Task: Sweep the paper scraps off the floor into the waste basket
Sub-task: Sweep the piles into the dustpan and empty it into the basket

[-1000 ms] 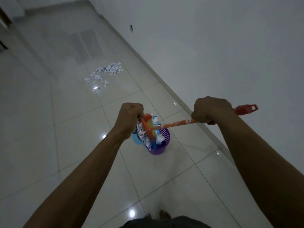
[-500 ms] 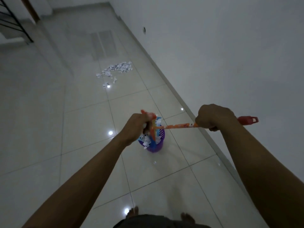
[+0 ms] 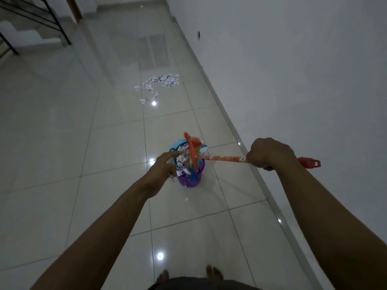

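A purple perforated waste basket (image 3: 189, 182) stands on the tiled floor, stuffed with white paper scraps. A light blue dustpan (image 3: 178, 143) sits tipped in its mouth. The orange broom (image 3: 222, 158) has its head (image 3: 191, 149) lying across the basket top. My right hand (image 3: 269, 153) grips the broom's handle near its red end cap (image 3: 310, 163). My left hand (image 3: 165, 170) hovers at the basket's left side, index finger stretched toward the dustpan's rim, holding nothing that I can see. A pile of paper scraps (image 3: 161, 81) lies farther down the floor.
A white wall and its baseboard (image 3: 240, 130) run along the right. A black stair railing (image 3: 52, 24) is at the far left. One small scrap (image 3: 186, 199) lies just in front of the basket. My bare feet (image 3: 211, 273) show at the bottom.
My left hand has loosened from a closed fist at the dustpan to extended fingers. The dustpan and broom head have settled lower onto the basket. My right hand keeps its grip on the handle.
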